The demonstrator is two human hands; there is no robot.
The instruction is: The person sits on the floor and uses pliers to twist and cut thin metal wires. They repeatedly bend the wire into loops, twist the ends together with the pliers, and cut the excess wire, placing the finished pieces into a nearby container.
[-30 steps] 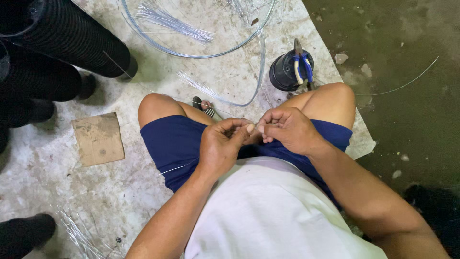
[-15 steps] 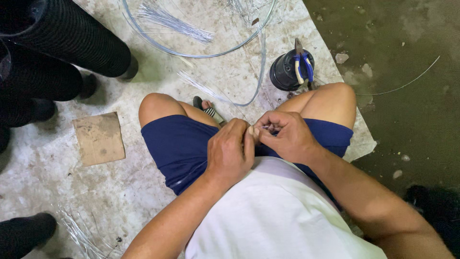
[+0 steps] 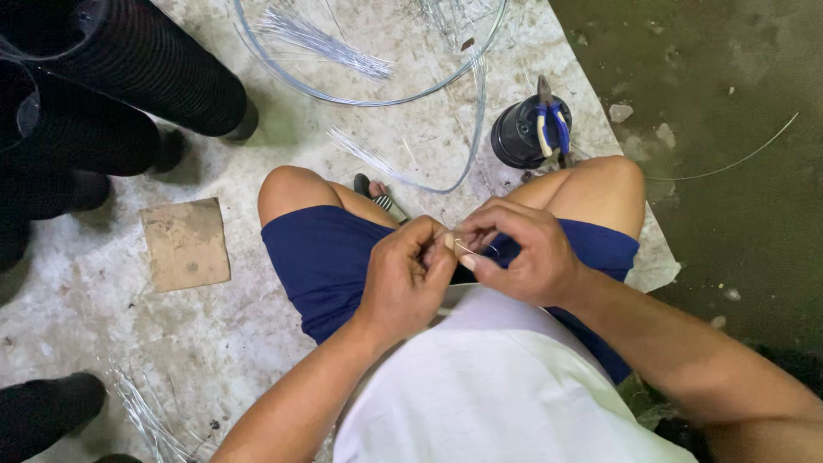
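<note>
Left hand (image 3: pixel 403 274) and right hand (image 3: pixel 519 253) are pinching a thin wire (image 3: pixel 463 249) over the lap. Blue-handled pliers (image 3: pixel 549 120) are sitting on a black pot (image 3: pixel 514 137).

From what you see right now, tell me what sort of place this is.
Probably a rough workshop floor for wire work: thin wire pinched between both hands, a large wire coil on the stained concrete floor, and pliers resting on a black container.

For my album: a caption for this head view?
Seated person's left hand and right hand pinch thin wire over blue shorts.

pliers (image 3: pixel 549 127) on pot (image 3: pixel 519 133), beyond right knee (image 3: pixel 605 182); cardboard (image 3: pixel 185 243) far left
</note>
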